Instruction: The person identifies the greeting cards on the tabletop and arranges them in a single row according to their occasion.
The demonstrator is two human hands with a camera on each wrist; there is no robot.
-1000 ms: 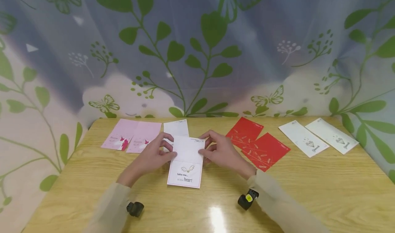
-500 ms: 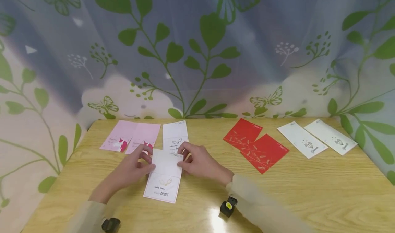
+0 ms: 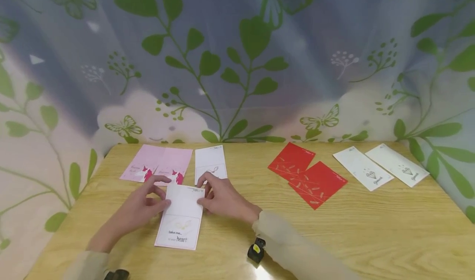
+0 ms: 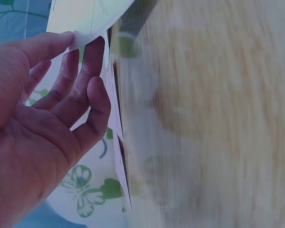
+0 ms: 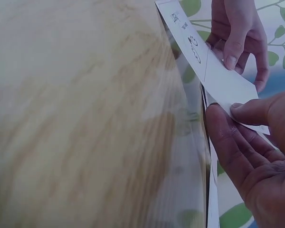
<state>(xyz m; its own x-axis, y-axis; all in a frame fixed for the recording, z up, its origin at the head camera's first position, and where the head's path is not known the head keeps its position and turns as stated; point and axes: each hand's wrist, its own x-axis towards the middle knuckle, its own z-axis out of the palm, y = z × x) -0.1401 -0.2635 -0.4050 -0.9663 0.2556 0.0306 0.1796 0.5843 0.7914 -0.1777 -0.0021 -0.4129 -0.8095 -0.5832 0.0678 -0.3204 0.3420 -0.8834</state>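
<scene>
A white card printed with gold wings and "take me... heart" stands between my hands, near the table's front left. My left hand pinches its left edge and my right hand its right edge, both at the upper half. In the left wrist view, the left thumb lies on the card's face with fingers behind. The right wrist view shows the right thumb over the card and the fingers beneath it. Just beyond the right fingertips lies a matching white card, its lower part partly hidden.
Two pink cards overlap at the back left of the wooden table. Two red cards overlap right of centre. Farther right lie two white cards with heart drawings. A leaf-patterned cloth hangs behind the table's back edge.
Both hands have carried the white card left and toward me. The matching card behind, mostly covered earlier, is now largely uncovered. The other cards have stayed put.
</scene>
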